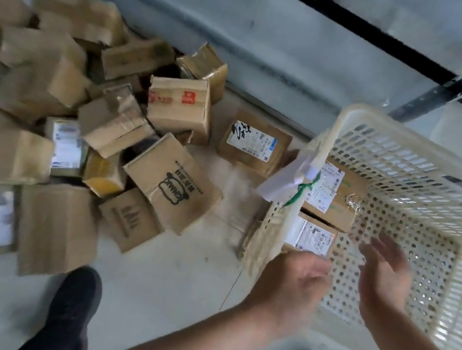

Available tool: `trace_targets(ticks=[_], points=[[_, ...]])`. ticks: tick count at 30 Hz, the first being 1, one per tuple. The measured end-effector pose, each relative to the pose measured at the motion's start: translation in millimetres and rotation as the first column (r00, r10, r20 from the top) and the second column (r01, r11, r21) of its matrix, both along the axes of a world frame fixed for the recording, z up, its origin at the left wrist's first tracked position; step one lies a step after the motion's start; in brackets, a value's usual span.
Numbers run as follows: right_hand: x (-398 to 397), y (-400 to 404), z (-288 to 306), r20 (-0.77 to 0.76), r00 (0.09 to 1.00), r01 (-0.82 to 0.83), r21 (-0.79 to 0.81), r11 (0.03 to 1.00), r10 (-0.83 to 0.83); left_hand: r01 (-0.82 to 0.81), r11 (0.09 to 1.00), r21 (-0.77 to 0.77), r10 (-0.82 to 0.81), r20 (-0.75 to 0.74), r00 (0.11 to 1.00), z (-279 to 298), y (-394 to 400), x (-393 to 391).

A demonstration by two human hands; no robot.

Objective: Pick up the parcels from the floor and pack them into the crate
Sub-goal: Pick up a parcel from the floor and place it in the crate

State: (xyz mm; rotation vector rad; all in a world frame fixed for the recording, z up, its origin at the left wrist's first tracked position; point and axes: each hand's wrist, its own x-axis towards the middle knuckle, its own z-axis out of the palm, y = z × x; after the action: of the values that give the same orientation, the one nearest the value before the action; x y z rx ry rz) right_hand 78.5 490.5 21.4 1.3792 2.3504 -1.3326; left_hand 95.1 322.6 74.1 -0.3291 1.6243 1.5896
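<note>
Parcels [83,130] lie heaped on the floor; two boxes [328,210] sit against the crate [428,166] wall. Your left hand [294,281] and right hand [385,270] hover spread, holding nothing. Next, you likely reach for another parcel.

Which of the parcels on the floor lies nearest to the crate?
The flat parcel with the white label, lying alone just left of the crate. The other floor parcels are heaped further left.

We see two labelled cardboard parcels [329,206] in the crate's [408,175] left corner; others [82,133] piled on the floor.
</note>
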Motion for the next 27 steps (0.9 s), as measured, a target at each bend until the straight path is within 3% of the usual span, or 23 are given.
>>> trace_targets(ticks=[3,8,13,16,21,27], points=[[-1,-53,60,-0.050,0.998,-0.046,0.060,0.997,0.049,-0.030,0.999,-0.011,0.029,-0.085,0.996,36,-70,10],[-7,-176,126,-0.039,0.986,-0.159,0.061,0.985,0.162,-0.091,0.968,-0.232,0.045,-0.196,0.980,64,-231,10],[-20,-308,158,-0.040,0.933,-0.360,-0.019,0.933,0.359,-0.144,0.874,-0.465,0.069,-0.175,0.982,77,-396,15],[-21,-376,166,-0.011,0.881,-0.472,-0.114,0.874,0.474,-0.210,0.788,-0.578,0.171,-0.122,0.978,79,-472,25],[-21,-445,176,0.061,0.785,-0.588,-0.239,0.773,0.616,-0.258,0.684,-0.682,0.289,-0.072,0.955,103,-544,53],[-17,-464,156,0.163,0.733,-0.614,-0.261,0.745,0.661,-0.297,0.641,-0.708,0.399,-0.023,0.917,96,-579,72]])
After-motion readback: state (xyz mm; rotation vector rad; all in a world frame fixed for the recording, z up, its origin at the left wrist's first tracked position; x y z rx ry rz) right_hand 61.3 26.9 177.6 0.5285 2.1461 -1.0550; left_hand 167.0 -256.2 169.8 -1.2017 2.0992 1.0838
